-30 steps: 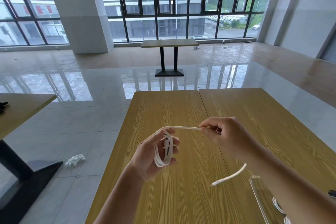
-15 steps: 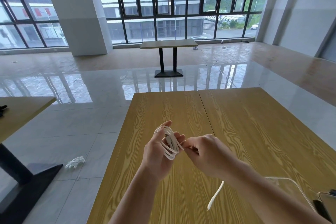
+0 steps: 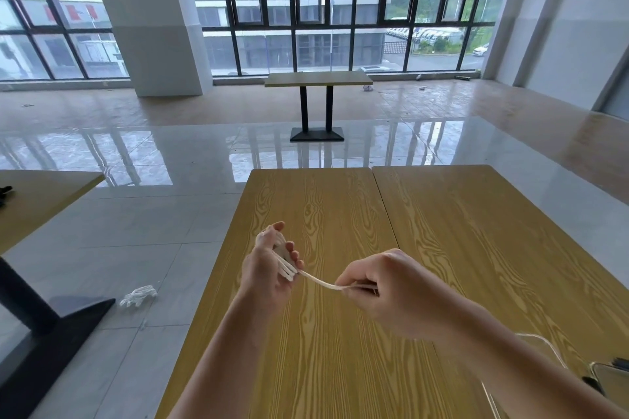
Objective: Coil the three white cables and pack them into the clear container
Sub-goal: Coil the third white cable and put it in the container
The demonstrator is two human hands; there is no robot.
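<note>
Hands are working above the long wood-grain bench [image 3: 340, 214]: the left hand [image 3: 269, 269] is gripping a thin white cable [image 3: 318, 280] gathered in loops, probably anchoring the coil, while the right hand [image 3: 384, 289] is pinching its tail, drawing it taut. Low right, a clear container [image 3: 544, 343] edge is showing.

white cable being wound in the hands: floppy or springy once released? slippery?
Likely floppy: the white cable bends into tight loops across the left hand and sags slightly on its way to the right hand. The loops would probably loosen if released, since only the fingers hold them bunched. Probably light; a pinch is enough to tension it. Slipperiness cannot be judged.
</note>
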